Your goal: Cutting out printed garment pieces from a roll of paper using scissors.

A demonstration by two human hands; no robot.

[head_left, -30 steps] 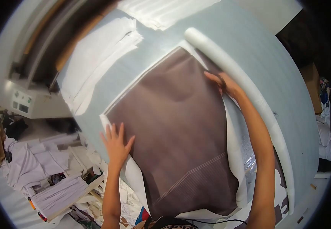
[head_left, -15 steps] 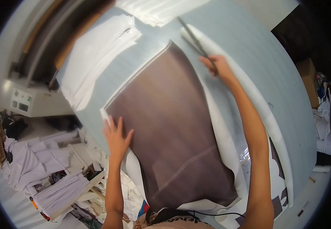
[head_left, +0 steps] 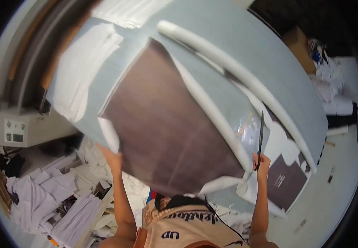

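Observation:
A large brown printed sheet with white curled edges lies across the blue-grey table. My right hand holds a pair of dark long-bladed scissors to the right of the sheet, with the blades pointing away from me and apart from the sheet. Close to the sheet's left edge is my left hand, beside a white curl of that edge. Motion blur smears its fingers, so I cannot make out whether it grips the edge.
A long white roll arcs along the table's right side. Near its lower end lie cut-out brown and white pieces and a shiny clear plastic piece. White sheets are stacked at the far left. Folded pale cloth fills the lower left.
My right hand has come back toward me with the scissors, from the far end to the sheet's near right. My left hand has slid off the sheet's surface to its left edge. The view has shifted.

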